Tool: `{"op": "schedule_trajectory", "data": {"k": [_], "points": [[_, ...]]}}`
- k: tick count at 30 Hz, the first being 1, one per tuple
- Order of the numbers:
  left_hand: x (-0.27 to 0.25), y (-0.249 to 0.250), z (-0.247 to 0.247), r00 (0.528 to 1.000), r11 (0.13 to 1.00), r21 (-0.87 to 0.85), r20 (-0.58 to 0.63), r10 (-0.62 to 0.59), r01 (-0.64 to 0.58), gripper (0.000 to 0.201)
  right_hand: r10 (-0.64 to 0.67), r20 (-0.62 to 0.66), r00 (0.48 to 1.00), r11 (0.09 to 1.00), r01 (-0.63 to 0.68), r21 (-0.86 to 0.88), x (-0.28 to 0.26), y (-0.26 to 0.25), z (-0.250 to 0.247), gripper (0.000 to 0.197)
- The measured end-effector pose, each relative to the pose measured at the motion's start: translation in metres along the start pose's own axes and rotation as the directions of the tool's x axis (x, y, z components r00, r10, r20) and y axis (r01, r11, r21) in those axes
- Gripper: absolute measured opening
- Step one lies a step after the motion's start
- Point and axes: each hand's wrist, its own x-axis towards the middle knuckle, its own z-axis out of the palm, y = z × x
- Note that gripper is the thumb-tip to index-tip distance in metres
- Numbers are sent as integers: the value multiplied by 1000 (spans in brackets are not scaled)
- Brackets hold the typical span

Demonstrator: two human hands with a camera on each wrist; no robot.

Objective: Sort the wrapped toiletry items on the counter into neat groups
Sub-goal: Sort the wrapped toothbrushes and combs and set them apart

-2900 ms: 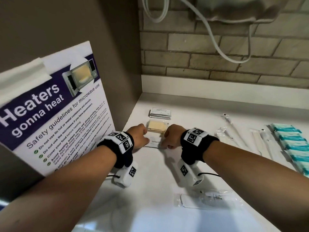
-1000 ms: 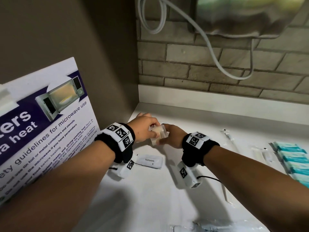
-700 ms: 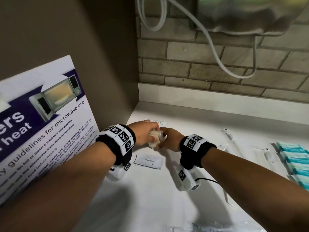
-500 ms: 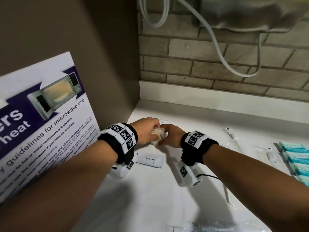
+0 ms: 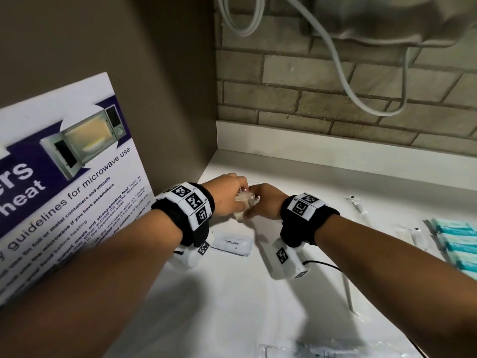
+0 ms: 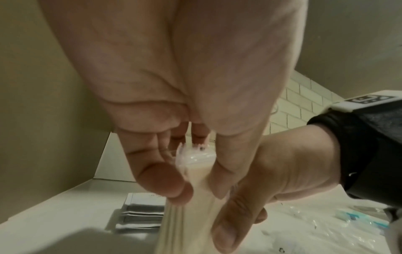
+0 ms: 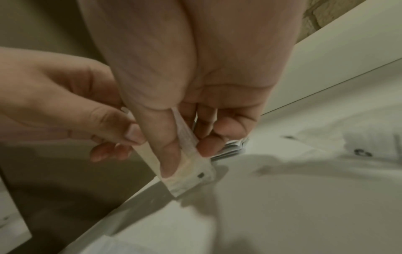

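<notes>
- Cream-coloured wrapped packets (image 5: 244,202), a small stack in clear film, head view: held above the white counter (image 5: 258,293) near its back left corner, between the left hand (image 5: 227,195) and the right hand (image 5: 265,201). Both hands curl round the stack from opposite sides. Stack stands on edge, lower end just above or touching the counter; which, I cannot tell.
- Same view, other stock: one flat sachet marked Toothpaste (image 5: 231,243) lies alone nearer the person; teal-wrapped items (image 5: 456,241) lie in a row at the far right; slim clear-wrapped sticks (image 5: 357,206) lie between, well apart from the hands.
- Left wrist view: left thumb and fingers (image 6: 165,178) pinch the stack's narrow faces; crimped film seam (image 6: 193,153) points up into the palm. Long axis runs from palm down toward the counter. A pile of grey flat sachets (image 6: 141,216) lies just behind.
- Right wrist view: right thumb (image 7: 165,151) presses along one broad face, fingertips (image 7: 208,146) on the opposite face. Lower corner with a small dark mark (image 7: 201,175) points down at the counter.
- Judged step: squaring the packets into one even stack before setting them down as a group.
- Handling advice: keep pressure light and even from both sides, since film slips; tap the lower edges level on the counter, then lay the stack flat beside the grey sachets, long side parallel to theirs.
</notes>
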Motion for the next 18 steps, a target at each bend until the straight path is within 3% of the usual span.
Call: {"op": "schedule_trajectory", "data": {"k": [4, 7, 10, 12, 14, 16, 18], "points": [[-1, 1, 9, 995, 1000, -5, 92, -26, 26, 47, 34, 34, 999, 998, -32, -62, 0, 0, 5, 31], [-2, 2, 13, 994, 997, -49, 96, -50, 55, 40, 38, 40, 998, 997, -35, -71, 0, -2, 6, 27], [-1, -6, 10, 991, 950, -288, 82, -104, 124, 36, 22, 19, 1000, 1000, -22, 9, 1, -4, -2, 24], [-1, -9, 11, 986, 842, -513, 75, -146, 164, 30, 5, 10, 1000, 998, -6, 65, -1, -6, -9, 26], [-1, -11, 11, 985, 783, -600, 50, -166, 163, 32, -2, 20, 1000, 993, -1, 122, -4, -6, -16, 25], [-4, -15, 8, 991, 837, -532, 28, -133, 128, 37, -5, 29, 1000, 996, 3, 90, -9, -6, -19, 23], [-7, -22, 5, 996, 927, -367, 1, -89, 83, 37, -12, 7, 1000, 996, 13, -85, -13, -7, -19, 25]]}}
